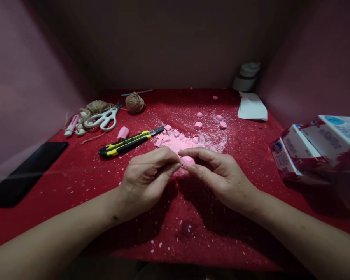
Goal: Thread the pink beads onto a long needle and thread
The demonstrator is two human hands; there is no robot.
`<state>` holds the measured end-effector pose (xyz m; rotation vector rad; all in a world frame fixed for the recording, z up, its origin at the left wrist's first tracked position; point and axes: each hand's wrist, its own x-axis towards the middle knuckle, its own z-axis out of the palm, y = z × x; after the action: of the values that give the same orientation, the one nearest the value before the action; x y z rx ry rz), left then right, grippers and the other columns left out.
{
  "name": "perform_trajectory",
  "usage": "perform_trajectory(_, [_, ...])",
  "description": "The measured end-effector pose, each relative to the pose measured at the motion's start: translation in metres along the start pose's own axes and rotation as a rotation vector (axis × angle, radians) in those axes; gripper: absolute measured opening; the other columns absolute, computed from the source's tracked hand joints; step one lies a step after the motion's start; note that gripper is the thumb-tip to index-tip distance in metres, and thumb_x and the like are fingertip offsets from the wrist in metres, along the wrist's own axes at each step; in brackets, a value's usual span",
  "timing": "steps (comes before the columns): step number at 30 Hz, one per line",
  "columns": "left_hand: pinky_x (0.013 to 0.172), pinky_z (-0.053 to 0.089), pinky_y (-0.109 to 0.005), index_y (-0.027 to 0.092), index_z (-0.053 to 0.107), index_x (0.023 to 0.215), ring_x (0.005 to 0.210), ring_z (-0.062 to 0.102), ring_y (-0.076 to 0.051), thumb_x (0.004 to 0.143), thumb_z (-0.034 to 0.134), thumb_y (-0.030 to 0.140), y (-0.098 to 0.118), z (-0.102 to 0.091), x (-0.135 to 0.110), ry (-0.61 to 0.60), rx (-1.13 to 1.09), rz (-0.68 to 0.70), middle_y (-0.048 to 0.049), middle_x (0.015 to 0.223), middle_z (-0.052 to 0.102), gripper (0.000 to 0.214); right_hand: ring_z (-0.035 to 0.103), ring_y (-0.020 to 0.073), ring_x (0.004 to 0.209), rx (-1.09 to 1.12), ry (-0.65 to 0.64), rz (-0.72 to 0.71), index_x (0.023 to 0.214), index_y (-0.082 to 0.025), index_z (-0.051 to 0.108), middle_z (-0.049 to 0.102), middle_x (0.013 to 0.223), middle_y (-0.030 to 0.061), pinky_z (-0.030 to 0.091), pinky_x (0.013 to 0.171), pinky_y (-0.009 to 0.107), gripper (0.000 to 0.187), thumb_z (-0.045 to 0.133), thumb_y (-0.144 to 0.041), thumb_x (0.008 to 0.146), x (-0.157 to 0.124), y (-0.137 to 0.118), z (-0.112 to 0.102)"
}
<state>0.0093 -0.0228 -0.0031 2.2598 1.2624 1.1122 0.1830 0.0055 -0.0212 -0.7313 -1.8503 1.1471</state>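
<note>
Between the thumb and fingers of my right hand (221,171) is a small rounded pink piece (188,161), soap-like in look. My left hand (151,175) is closed in a pinch at the piece's left side; whatever its fingertips hold is too small to make out. A faint thin line runs from the left edge of the view towards this hand. Just beyond both hands lies a heap of pink shavings (176,143) with cut chunks on it. A yellow and black utility knife (131,142) lies left of the heap, blade out.
White scissors (103,118), a twine ball (135,102), loose twine and a pink chunk (123,133) lie at left, with a black phone-like slab (26,173) nearer. Several pink pieces (198,125) lie behind. White paper (252,106), a jar (246,77) and boxes (315,147) stand right.
</note>
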Motion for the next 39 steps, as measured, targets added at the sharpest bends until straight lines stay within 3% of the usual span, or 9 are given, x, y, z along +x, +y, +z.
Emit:
perform_trajectory(3, [0.064, 0.047, -0.019, 0.016, 0.062, 0.077, 0.067, 0.059, -0.01, 0.081, 0.056, 0.011, 0.0, -0.003, 0.004, -0.022, -0.151, -0.162, 0.0008, 0.073, 0.065, 0.009, 0.062, 0.0123, 0.092, 0.053, -0.013, -0.011, 0.103, -0.021, 0.063, 0.068, 0.099, 0.001, 0.049, 0.083, 0.025, 0.02, 0.054, -0.018, 0.086, 0.001, -0.001, -0.001])
perform_trajectory(6, [0.06, 0.046, -0.019, 0.016, 0.062, 0.075, 0.064, 0.057, -0.009, 0.08, 0.057, 0.013, -0.002, -0.006, 0.005, -0.052, -0.234, -0.226, 0.0012, 0.072, 0.063, 0.008, 0.062, 0.0117, 0.094, 0.09, -0.017, -0.014, 0.104, -0.021, 0.063, 0.068, 0.1, 0.0007, 0.048, 0.084, 0.025, 0.02, 0.054, -0.017, 0.086, 0.001, -0.002, -0.001])
perform_trajectory(13, [0.065, 0.045, -0.022, 0.015, 0.057, 0.084, 0.067, 0.056, -0.01, 0.082, 0.05, 0.004, -0.002, -0.008, 0.001, -0.004, 0.006, 0.115, -0.0008, 0.072, 0.06, 0.013, 0.062, 0.0125, 0.094, 0.104, -0.032, 0.029, 0.103, -0.02, 0.063, 0.068, 0.1, 0.0012, 0.048, 0.085, 0.025, 0.019, 0.054, -0.019, 0.086, 0.002, -0.003, -0.003])
perform_trajectory(16, [0.062, 0.044, -0.022, 0.012, 0.056, 0.085, 0.065, 0.054, -0.01, 0.082, 0.051, 0.004, -0.003, -0.004, -0.001, 0.003, 0.087, 0.194, -0.0032, 0.072, 0.059, 0.011, 0.062, 0.0119, 0.091, 0.085, -0.017, 0.024, 0.103, -0.018, 0.063, 0.068, 0.099, 0.0018, 0.048, 0.083, 0.024, 0.019, 0.054, -0.018, 0.085, 0.001, -0.002, -0.001])
perform_trajectory(20, [0.061, 0.044, -0.022, 0.012, 0.058, 0.086, 0.065, 0.054, -0.01, 0.083, 0.049, 0.006, -0.004, 0.001, -0.001, -0.005, 0.07, 0.151, -0.0038, 0.074, 0.061, 0.011, 0.062, 0.0122, 0.09, 0.032, 0.005, -0.015, 0.103, -0.018, 0.063, 0.068, 0.097, 0.0023, 0.048, 0.082, 0.025, 0.02, 0.055, -0.017, 0.085, 0.0, 0.001, 0.001])
perform_trajectory(24, [0.061, 0.044, -0.02, 0.013, 0.061, 0.079, 0.064, 0.054, -0.009, 0.082, 0.053, 0.009, -0.005, -0.005, 0.004, -0.075, -0.132, -0.038, 0.0, 0.07, 0.059, 0.01, 0.061, 0.0119, 0.093, 0.105, -0.03, -0.03, 0.104, -0.021, 0.064, 0.067, 0.099, 0.0013, 0.047, 0.084, 0.025, 0.021, 0.054, -0.017, 0.085, 0.001, 0.002, -0.001])
perform_trajectory(29, [0.049, 0.04, -0.018, 0.016, 0.062, 0.077, 0.053, 0.046, -0.006, 0.079, 0.058, 0.013, -0.006, -0.017, 0.007, -0.045, -0.285, -0.195, 0.0027, 0.067, 0.057, 0.006, 0.06, 0.0108, 0.089, 0.246, -0.006, 0.117, 0.102, -0.023, 0.065, 0.067, 0.097, 0.0, 0.047, 0.082, 0.024, 0.02, 0.058, -0.022, 0.084, 0.004, 0.009, -0.007])
perform_trajectory(35, [0.055, 0.041, -0.016, 0.017, 0.061, 0.078, 0.06, 0.051, -0.005, 0.081, 0.056, 0.01, -0.005, -0.014, 0.005, -0.03, -0.185, -0.106, 0.0033, 0.073, 0.059, 0.009, 0.06, 0.0114, 0.085, 0.606, -0.094, 0.297, 0.106, -0.026, 0.064, 0.065, 0.096, 0.0003, 0.047, 0.083, 0.03, 0.023, 0.06, -0.026, 0.083, 0.003, 0.017, -0.005])
perform_trajectory(39, [0.062, 0.044, -0.018, 0.015, 0.059, 0.079, 0.065, 0.054, -0.007, 0.082, 0.054, 0.007, -0.002, -0.013, 0.004, -0.037, -0.083, 0.013, 0.0022, 0.071, 0.059, 0.01, 0.06, 0.0113, 0.084, 0.664, -0.103, 0.32, 0.106, -0.024, 0.064, 0.064, 0.093, 0.001, 0.047, 0.085, 0.031, 0.024, 0.061, -0.024, 0.083, 0.002, 0.016, -0.003])
